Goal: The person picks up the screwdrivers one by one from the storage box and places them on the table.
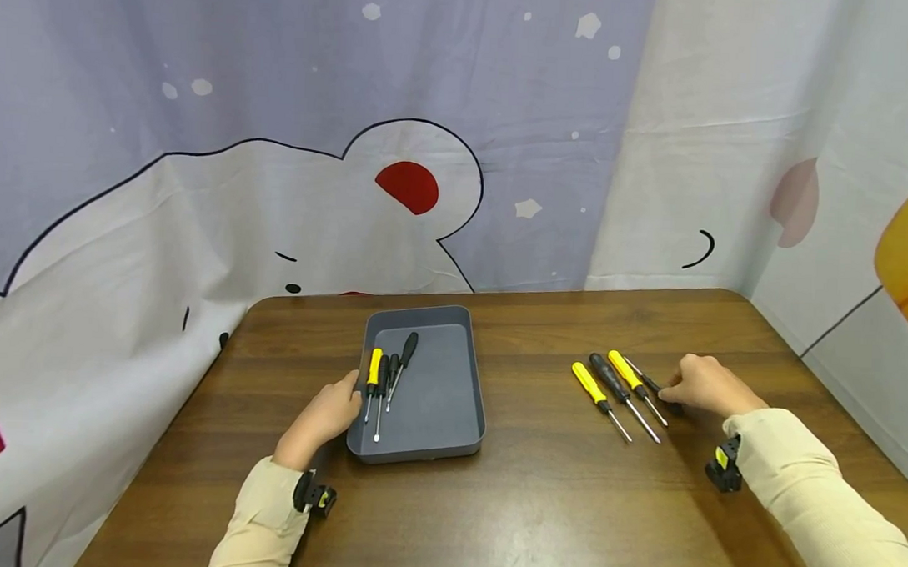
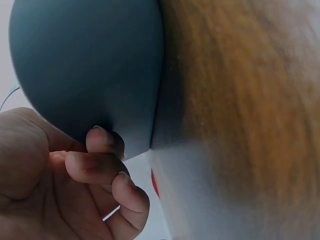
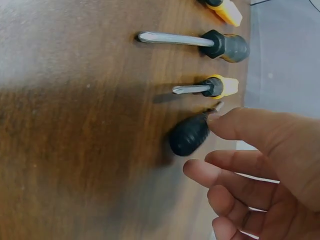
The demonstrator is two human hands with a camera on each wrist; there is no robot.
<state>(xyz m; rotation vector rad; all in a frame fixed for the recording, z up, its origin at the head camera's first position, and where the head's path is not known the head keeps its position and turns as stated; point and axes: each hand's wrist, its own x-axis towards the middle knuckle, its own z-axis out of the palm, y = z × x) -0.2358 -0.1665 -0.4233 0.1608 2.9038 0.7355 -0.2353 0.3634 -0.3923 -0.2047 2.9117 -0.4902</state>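
Observation:
My left hand (image 1: 326, 412) grips the left wall of a grey rectangular tray (image 1: 444, 392), with its fingers curled against the outside in the left wrist view. Inside lie a yellow-handled screwdriver (image 1: 375, 367) and several black-handled ones, grouped along the left side. Over on the right, my right hand (image 1: 706, 384) reaches down to a small black-handled screwdriver (image 3: 189, 136) lying on the table. The right thumb overlaps the neck of that screwdriver in the right wrist view, while the other fingers are loosely bent beside its handle and not wrapped around it.
Left of the right hand, two yellow-handled screwdrivers (image 1: 588, 380) flank a larger black-handled screwdriver (image 1: 607, 374), their tips toward the front right. All stand on a brown wooden table (image 1: 521, 503). A printed curtain (image 1: 542, 136) hangs behind its far edge.

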